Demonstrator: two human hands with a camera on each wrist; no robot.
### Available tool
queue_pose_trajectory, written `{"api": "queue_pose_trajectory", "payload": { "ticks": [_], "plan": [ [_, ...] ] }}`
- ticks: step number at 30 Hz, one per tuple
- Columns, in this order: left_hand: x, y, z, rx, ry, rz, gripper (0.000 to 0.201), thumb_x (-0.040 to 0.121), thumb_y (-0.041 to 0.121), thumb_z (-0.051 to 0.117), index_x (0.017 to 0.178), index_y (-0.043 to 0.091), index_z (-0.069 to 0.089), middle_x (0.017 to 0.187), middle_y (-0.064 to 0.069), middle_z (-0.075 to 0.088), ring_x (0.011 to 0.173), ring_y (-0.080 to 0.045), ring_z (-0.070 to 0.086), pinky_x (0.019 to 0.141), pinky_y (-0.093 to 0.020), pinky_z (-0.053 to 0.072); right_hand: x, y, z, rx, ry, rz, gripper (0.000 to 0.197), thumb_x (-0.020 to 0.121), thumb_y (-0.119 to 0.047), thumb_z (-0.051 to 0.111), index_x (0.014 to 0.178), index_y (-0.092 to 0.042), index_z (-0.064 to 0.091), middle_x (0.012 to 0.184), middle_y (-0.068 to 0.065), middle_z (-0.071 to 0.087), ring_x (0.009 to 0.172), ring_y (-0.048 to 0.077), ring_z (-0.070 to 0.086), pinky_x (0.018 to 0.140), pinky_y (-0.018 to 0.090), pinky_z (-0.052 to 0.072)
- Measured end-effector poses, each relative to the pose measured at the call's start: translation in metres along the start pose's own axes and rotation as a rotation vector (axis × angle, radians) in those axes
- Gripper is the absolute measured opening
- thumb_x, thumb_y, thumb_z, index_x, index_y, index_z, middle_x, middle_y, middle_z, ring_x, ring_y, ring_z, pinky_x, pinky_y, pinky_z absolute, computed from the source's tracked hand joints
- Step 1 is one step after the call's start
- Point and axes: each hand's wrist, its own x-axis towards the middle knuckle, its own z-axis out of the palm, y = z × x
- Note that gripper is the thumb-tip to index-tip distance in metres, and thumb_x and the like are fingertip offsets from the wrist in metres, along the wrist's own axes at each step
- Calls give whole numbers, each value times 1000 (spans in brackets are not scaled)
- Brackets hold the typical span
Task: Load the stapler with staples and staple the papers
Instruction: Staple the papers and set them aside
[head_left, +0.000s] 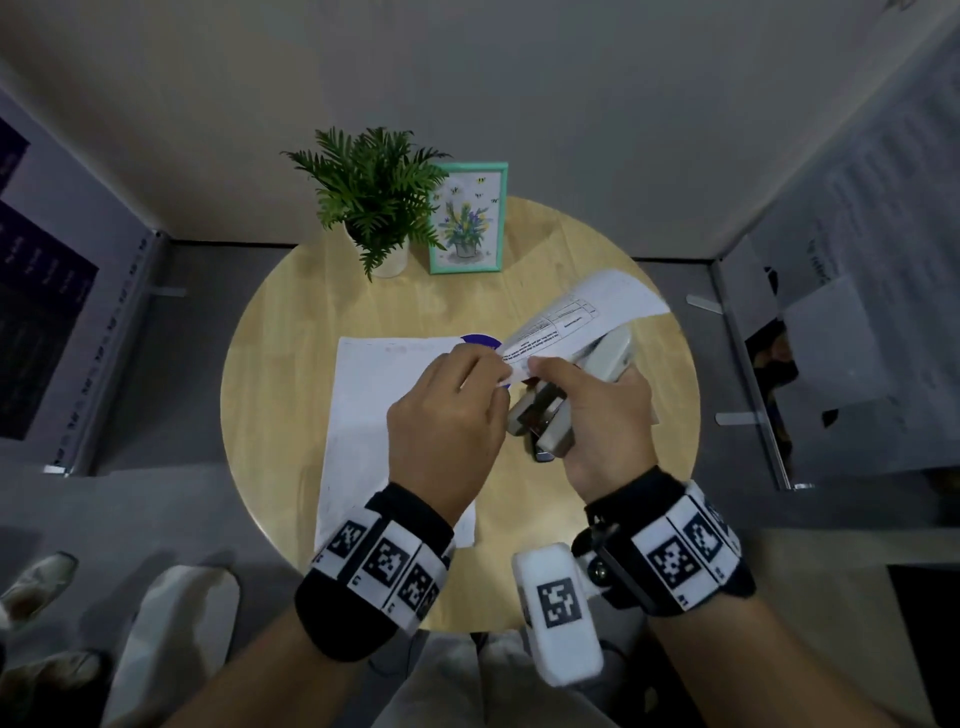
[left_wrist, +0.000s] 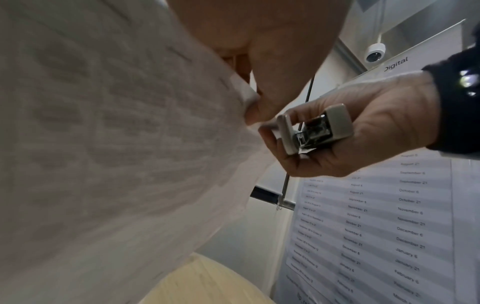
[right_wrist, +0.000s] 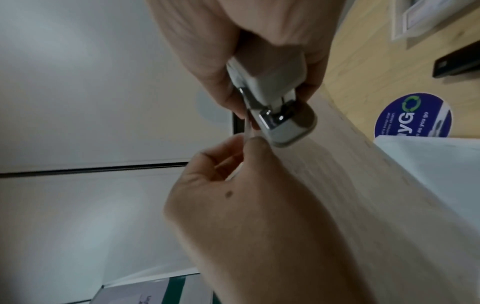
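My right hand (head_left: 597, 410) grips a grey stapler (head_left: 550, 421) above the round wooden table (head_left: 291, 322), thumb on top; it shows again as the stapler (left_wrist: 315, 128) and the stapler (right_wrist: 275, 102). My left hand (head_left: 447, 415) pinches the corner of printed papers (head_left: 576, 317) held up in the air. That corner sits between the stapler's jaws. From below, the lifted papers (left_wrist: 116, 154) fill the left wrist view, and the right wrist view shows the left hand (right_wrist: 246, 205) pinching the edge beside the stapler's nose. Another white sheet (head_left: 374, 395) lies flat on the table under my hands.
A potted fern (head_left: 371, 192) and a teal-framed flower picture (head_left: 467, 218) stand at the table's far edge. A round blue sticker (head_left: 480, 340) peeks out beyond the flat sheet. A small black object (right_wrist: 459, 63) lies on the table. Grey partition walls close in left and right.
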Motion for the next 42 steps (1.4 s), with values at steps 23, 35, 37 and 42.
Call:
{"api": "queue_pose_trajectory", "payload": {
  "ticks": [23, 35, 37, 42],
  "plan": [
    [-16, 11, 0, -74, 138, 96, 8, 84, 1, 67, 82, 3, 74, 82, -11, 71, 71, -26, 66, 58, -30, 53, -8, 4, -19, 85, -122, -23, 26, 80, 3, 66, 84, -22, 72, 82, 6, 70, 73, 27, 63, 71, 50, 46],
    [-18, 14, -3, -41, 140, 108, 9, 84, 2, 67, 82, 5, 74, 80, -9, 71, 68, -25, 66, 51, -34, 53, -8, 0, -23, 10, -117, -14, 20, 79, 2, 67, 84, -17, 68, 85, 11, 68, 76, 31, 62, 66, 46, 47],
    [-19, 13, -3, -44, 127, 97, 9, 83, 0, 67, 85, 6, 74, 80, -9, 70, 67, -25, 66, 49, -35, 52, -7, -3, -26, 16, -110, -7, 17, 82, -1, 65, 94, -14, 66, 86, 10, 68, 72, 28, 64, 63, 38, 50],
    [-19, 10, -5, -87, 54, 74, 10, 88, 6, 64, 91, 7, 73, 82, -8, 71, 69, -24, 67, 53, -35, 54, -1, -9, -33, -15, -109, 28, 15, 85, -10, 65, 100, -11, 62, 80, 6, 69, 58, 16, 66, 49, 27, 52]
  ]
}}
